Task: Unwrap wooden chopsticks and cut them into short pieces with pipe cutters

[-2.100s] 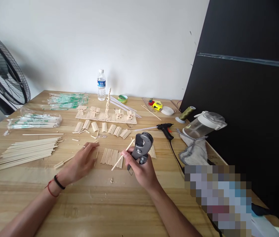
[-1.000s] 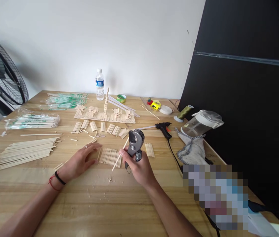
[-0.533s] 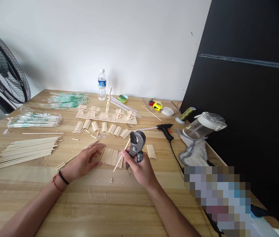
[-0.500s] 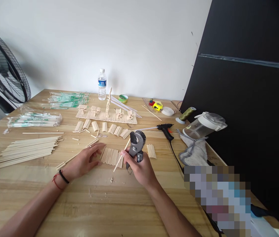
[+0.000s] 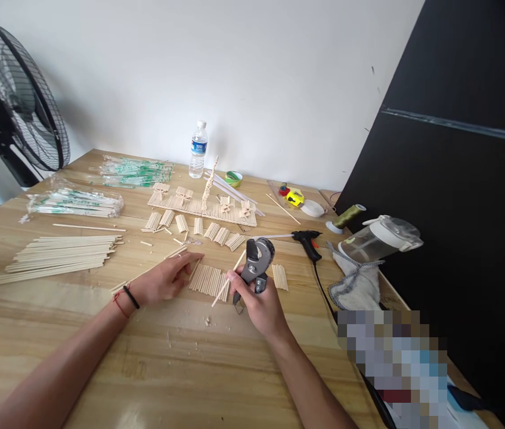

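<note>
My right hand (image 5: 259,302) grips a grey ratchet cutter (image 5: 257,263) and also pinches a thin wooden stick (image 5: 229,278) that slants up beside the blade. My left hand (image 5: 165,280) lies on the wooden table (image 5: 100,345) with fingers stretched flat. Its fingertips touch the left edge of a row of short cut sticks (image 5: 207,280) and hold nothing. Another small row of cut sticks (image 5: 279,276) lies just right of the cutter.
A pile of long sticks (image 5: 62,256) and wrapped chopstick packs (image 5: 77,202) lie left. A stick-built model (image 5: 203,205), a water bottle (image 5: 198,149), a glue gun (image 5: 308,241), a cloth (image 5: 357,286), a plastic jug (image 5: 380,238) and a thread spool (image 5: 346,217) sit behind. A fan (image 5: 15,95) stands left.
My left hand slid right until its fingertips reached the row of cut sticks. My right hand kept the cutter and stick nearly still. The camera swung slightly left.
</note>
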{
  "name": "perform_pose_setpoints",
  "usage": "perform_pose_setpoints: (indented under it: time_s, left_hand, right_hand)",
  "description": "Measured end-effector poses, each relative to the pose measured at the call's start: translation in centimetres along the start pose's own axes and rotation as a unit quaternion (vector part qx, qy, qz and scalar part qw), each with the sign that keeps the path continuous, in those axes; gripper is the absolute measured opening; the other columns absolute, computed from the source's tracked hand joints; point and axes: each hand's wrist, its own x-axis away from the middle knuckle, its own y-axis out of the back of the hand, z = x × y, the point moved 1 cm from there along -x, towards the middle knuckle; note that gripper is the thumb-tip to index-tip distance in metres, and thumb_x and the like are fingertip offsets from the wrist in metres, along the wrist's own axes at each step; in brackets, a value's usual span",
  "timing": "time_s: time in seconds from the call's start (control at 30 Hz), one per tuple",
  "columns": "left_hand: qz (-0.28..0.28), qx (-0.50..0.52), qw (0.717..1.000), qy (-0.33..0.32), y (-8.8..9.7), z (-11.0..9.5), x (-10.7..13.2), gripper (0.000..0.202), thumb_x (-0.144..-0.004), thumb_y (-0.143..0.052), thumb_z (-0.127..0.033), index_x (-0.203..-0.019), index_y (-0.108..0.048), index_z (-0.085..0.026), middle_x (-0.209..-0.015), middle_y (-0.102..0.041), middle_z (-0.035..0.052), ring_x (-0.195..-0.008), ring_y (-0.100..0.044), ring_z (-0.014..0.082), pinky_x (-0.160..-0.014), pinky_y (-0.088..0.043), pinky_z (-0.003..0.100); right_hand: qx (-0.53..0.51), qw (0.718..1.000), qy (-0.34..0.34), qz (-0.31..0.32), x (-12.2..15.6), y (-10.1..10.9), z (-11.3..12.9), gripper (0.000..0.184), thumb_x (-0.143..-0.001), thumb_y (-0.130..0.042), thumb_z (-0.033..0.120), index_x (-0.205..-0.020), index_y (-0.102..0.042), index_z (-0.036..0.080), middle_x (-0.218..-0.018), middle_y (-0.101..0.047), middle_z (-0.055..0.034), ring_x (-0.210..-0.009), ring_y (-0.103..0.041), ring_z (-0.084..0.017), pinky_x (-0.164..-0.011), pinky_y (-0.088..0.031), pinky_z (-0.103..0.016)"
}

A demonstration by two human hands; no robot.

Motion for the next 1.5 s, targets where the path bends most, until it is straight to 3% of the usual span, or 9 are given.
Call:
perform_pose_setpoints:
  time_s: [0.27,0.43,0.57,0.77,0.97,1.1,1.37,1.5]
  left_hand:
    - [-0.051,-0.022,0.998,0.009,-0.1,0.2,0.3,0.057,-0.079,-0.059,-0.010,-0.135,-0.054,-0.017,-0.105,-0.064,0.0076,-0.075,-0.058,0.0158,-0.071,-0.052,0.029]
    - [-0.044,-0.030,0.999,-0.005,-0.2,0.2,0.4,0.037,-0.075,-0.057,-0.005,-0.108,-0.064,-0.020,-0.127,-0.059,0.0116,-0.095,-0.063,0.0199,-0.081,-0.056,0.031]
    - [-0.045,-0.034,0.998,-0.004,-0.3,0.0,0.4,0.032,-0.080,-0.060,-0.009,-0.110,-0.065,-0.020,-0.124,-0.059,0.0120,-0.099,-0.063,0.0219,-0.083,-0.057,0.033]
    - [-0.092,-0.065,0.994,-0.006,-1.0,0.2,0.1,0.017,-0.094,-0.056,-0.017,-0.104,-0.069,-0.018,-0.123,-0.058,0.0133,-0.095,-0.064,0.0201,-0.083,-0.059,0.034]
    - [-0.137,-0.106,0.985,-0.006,-1.6,0.5,0.0,0.014,-0.092,-0.061,-0.015,-0.090,-0.074,-0.019,-0.125,-0.058,0.0121,-0.083,-0.063,0.0157,-0.082,-0.058,0.034]
    - [-0.126,-0.122,0.984,0.001,-1.8,0.3,-0.1,0.015,-0.091,-0.060,-0.011,-0.085,-0.073,-0.018,-0.122,-0.059,0.0115,-0.076,-0.061,0.0140,-0.073,-0.055,0.030]
    - [-0.100,-0.166,0.980,0.044,-2.0,-1.1,-0.2,0.020,-0.098,-0.049,-0.013,-0.088,-0.066,-0.017,-0.112,-0.060,0.0113,-0.075,-0.062,0.0172,-0.072,-0.052,0.033]
    - [-0.113,-0.151,0.981,0.049,-2.2,-1.1,-0.3,0.018,-0.095,-0.046,-0.012,-0.087,-0.061,-0.019,-0.105,-0.061,0.0106,-0.074,-0.061,0.0195,-0.071,-0.052,0.034]
  right_hand:
    - [-0.002,1.000,-0.001,-0.018,-0.1,0.3,0.2,0.039,-0.092,-0.066,0.052,-0.068,-0.064,0.021,-0.066,-0.066,-0.0029,-0.070,-0.065,-0.022,-0.068,-0.049,-0.032]
    - [-0.006,1.000,0.000,-0.021,-0.1,0.5,0.0,0.035,-0.092,-0.066,0.049,-0.071,-0.065,0.021,-0.068,-0.067,-0.0027,-0.071,-0.064,-0.021,-0.068,-0.049,-0.031]
    - [-0.007,1.000,0.004,-0.021,-0.2,0.7,0.2,0.037,-0.092,-0.066,0.049,-0.070,-0.064,0.021,-0.069,-0.068,-0.0032,-0.071,-0.065,-0.022,-0.065,-0.048,-0.031]
    - [-0.011,1.000,-0.001,-0.022,-0.1,0.6,0.3,0.036,-0.092,-0.066,0.049,-0.069,-0.065,0.021,-0.067,-0.066,-0.0020,-0.068,-0.063,-0.020,-0.066,-0.048,-0.030]
    - [-0.020,1.000,-0.004,-0.021,-0.3,0.6,0.2,0.032,-0.092,-0.067,0.045,-0.071,-0.066,0.021,-0.069,-0.066,-0.0018,-0.068,-0.062,-0.020,-0.067,-0.048,-0.031]
    - [-0.015,1.000,-0.006,-0.019,-0.3,0.6,0.2,0.033,-0.093,-0.067,0.045,-0.070,-0.066,0.021,-0.069,-0.067,-0.0019,-0.068,-0.062,-0.020,-0.067,-0.048,-0.031]
    - [-0.021,1.000,0.005,-0.016,-0.2,0.6,0.0,0.033,-0.093,-0.066,0.045,-0.071,-0.065,0.020,-0.069,-0.066,-0.0021,-0.071,-0.063,-0.021,-0.069,-0.047,-0.030]
    - [-0.025,0.999,0.001,-0.023,-0.2,0.5,-0.1,0.035,-0.092,-0.067,0.047,-0.069,-0.065,0.020,-0.068,-0.066,-0.0025,-0.071,-0.064,-0.021,-0.068,-0.048,-0.030]
